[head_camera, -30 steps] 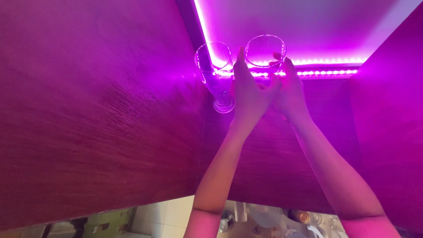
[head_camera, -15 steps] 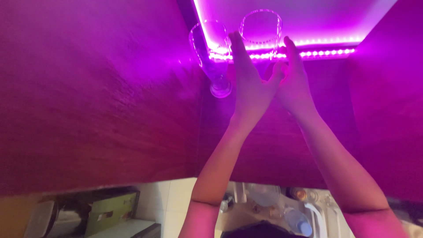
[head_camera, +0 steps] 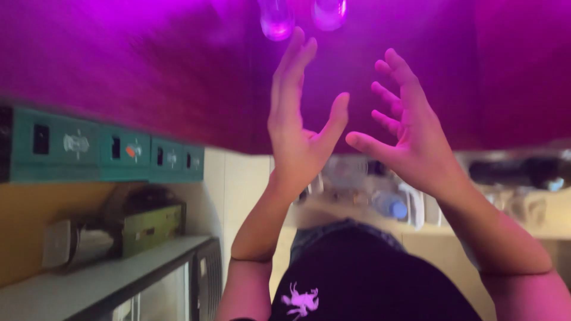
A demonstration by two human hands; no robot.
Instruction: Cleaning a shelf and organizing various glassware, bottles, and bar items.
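Left hand (head_camera: 300, 139) raised, fingers spread apart, empty; fingertips just below left glass (head_camera: 276, 19). Right hand (head_camera: 410, 134) raised beside it, fingers splayed, holding nothing, apart from right glass (head_camera: 328, 10). Both glasses up at top edge against purple-lit cabinet (head_camera: 137, 65), partly cut off and blurred. Teal box row (head_camera: 101, 150) at left.

— Where are your hands?
— Your left hand (head_camera: 297, 134) is in the middle of the frame. Your right hand (head_camera: 407, 134) is just beside it, to its right.
— And the glasses?
— Two glasses (head_camera: 276, 18) hang at the top, above your left hand's fingertips (head_camera: 300, 44).
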